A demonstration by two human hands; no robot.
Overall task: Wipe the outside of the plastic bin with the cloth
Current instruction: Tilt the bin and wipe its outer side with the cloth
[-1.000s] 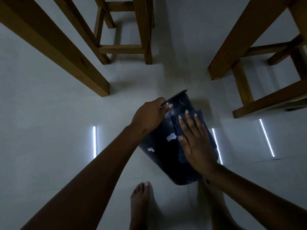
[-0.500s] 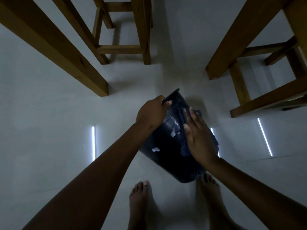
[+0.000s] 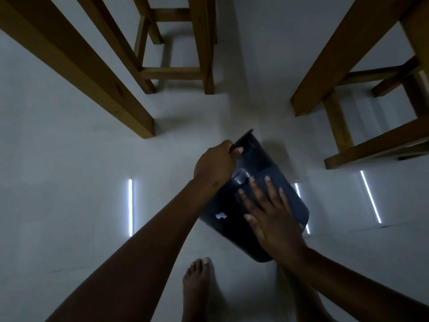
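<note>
Brown wood comes first on the left: a thick table leg [image 3: 81,66] slants across the pale floor [image 3: 58,159], and a wooden stool [image 3: 176,43] stands past it at the top. A thin white stripe of light [image 3: 130,205] shines on the floor near the left arm.

The left hand [image 3: 214,165] is curled shut on the rim of the plastic bin [image 3: 222,203], with the fingers wrapped over the edge. The bin is dark blue and tipped over on a slant. Its open top points up and away, and its bottom sits low near the feet. A small bright patch shows on its side.

The right hand [image 3: 269,214] lies flat on the side of the bin with the fingers spread wide apart. It is pressing down on the cloth [image 3: 285,191], not squeezing it. The cloth is dark blue too, so its edges are hard to see, but it spreads out under the fingers and past them toward the right side of the bin.

One bare foot [image 3: 199,289] stands on the floor below the bin. The other foot is mostly hidden under the right arm.

On the right is more brown wood, a second table leg [image 3: 348,56] and a chair frame [image 3: 376,145]. Two more white stripes of light lie on the floor there.
</note>
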